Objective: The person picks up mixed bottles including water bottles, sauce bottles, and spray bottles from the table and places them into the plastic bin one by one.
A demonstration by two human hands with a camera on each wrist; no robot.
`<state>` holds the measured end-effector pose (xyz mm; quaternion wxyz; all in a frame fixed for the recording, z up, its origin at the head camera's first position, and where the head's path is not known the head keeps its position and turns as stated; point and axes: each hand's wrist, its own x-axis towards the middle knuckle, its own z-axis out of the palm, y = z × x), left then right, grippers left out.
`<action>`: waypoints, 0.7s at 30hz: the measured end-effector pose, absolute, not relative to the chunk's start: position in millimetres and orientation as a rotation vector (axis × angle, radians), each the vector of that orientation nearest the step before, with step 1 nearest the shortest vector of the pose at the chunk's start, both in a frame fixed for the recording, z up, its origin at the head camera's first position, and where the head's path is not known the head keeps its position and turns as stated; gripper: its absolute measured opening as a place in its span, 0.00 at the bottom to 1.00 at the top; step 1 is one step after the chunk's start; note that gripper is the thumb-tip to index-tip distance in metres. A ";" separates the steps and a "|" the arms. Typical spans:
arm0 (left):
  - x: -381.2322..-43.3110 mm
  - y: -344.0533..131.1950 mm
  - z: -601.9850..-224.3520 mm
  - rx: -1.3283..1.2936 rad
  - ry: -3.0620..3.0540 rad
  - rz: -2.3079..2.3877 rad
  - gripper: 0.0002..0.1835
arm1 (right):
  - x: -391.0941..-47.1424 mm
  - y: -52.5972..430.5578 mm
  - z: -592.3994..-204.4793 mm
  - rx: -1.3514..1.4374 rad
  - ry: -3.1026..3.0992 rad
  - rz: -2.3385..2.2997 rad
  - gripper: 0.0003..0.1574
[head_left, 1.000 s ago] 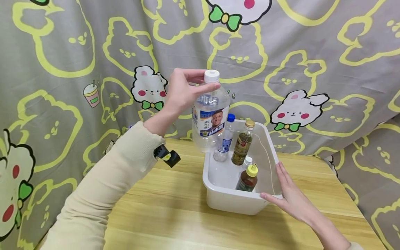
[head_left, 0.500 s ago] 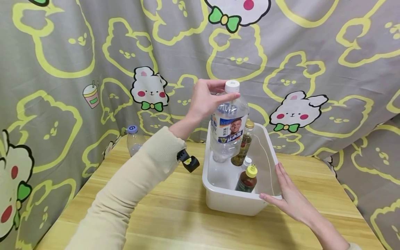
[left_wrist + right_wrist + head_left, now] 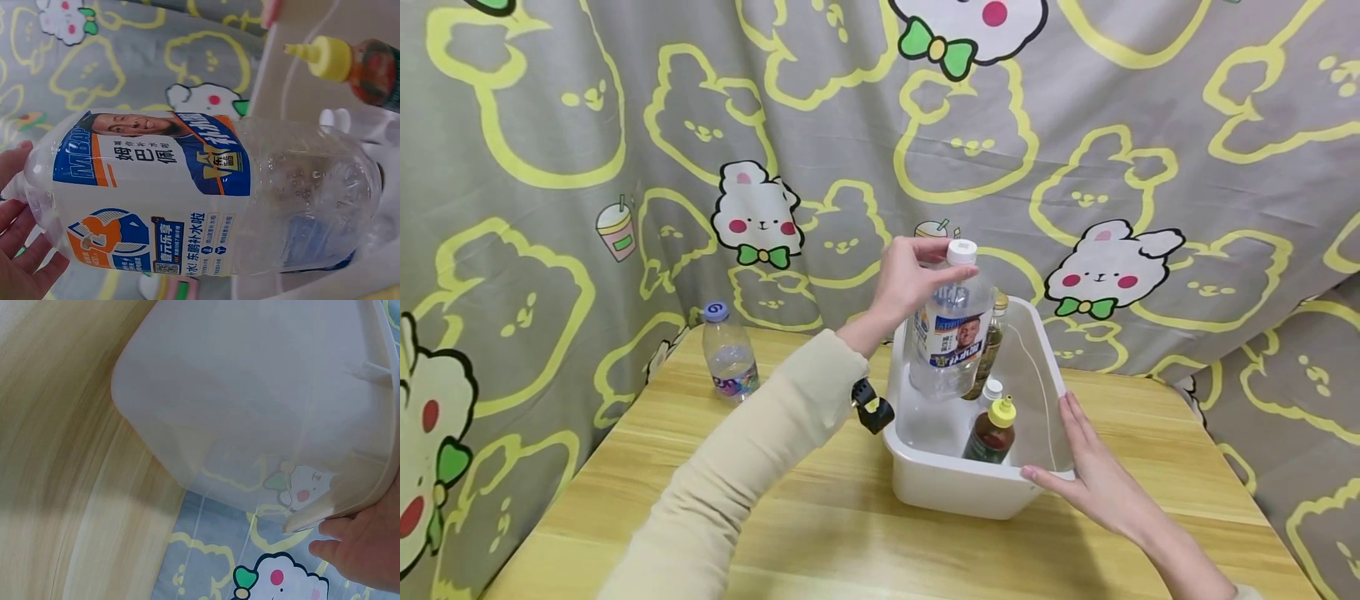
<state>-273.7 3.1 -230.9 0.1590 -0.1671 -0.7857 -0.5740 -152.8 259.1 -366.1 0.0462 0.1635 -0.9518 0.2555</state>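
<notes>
My left hand (image 3: 904,287) pinches a large clear plastic bottle (image 3: 947,367) by the neck, just under its white cap. The bottle hangs upright over the left part of a white plastic bin (image 3: 951,471), its bottom below the rim level. A label with a portrait faces the left wrist camera. My right hand (image 3: 1101,475) rests at the bin's near right corner, fingers along the right rim and thumb on the front rim. Inside the bin stand a yellow-capped sauce bottle (image 3: 990,437), a small white-capped bottle (image 3: 992,389) and a gold-capped bottle (image 3: 995,342), partly hidden by the held one.
On the wooden table (image 3: 805,517), to the left, stands a clear bottle with a blue cap (image 3: 730,358). Behind the table hangs a grey patterned curtain (image 3: 842,100). The bin's right side holds a long thin line along its inner wall.
My left hand has carried the large bottle right, then down into the bin's opening. The bottle at the table's left has come into view from behind the sleeve. My right hand stays put.
</notes>
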 end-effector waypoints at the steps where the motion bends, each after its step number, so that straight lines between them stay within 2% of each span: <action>1: -275.0 3.5 -234.7 -0.473 -2.256 -1.629 0.22 | -152.8 259.1 -366.0 0.498 -2.907 0.780 0.64; 21: -287.4 6.4 -297.6 -0.396 -2.374 -1.587 0.20 | -152.9 259.9 -368.2 0.500 -2.892 0.789 0.64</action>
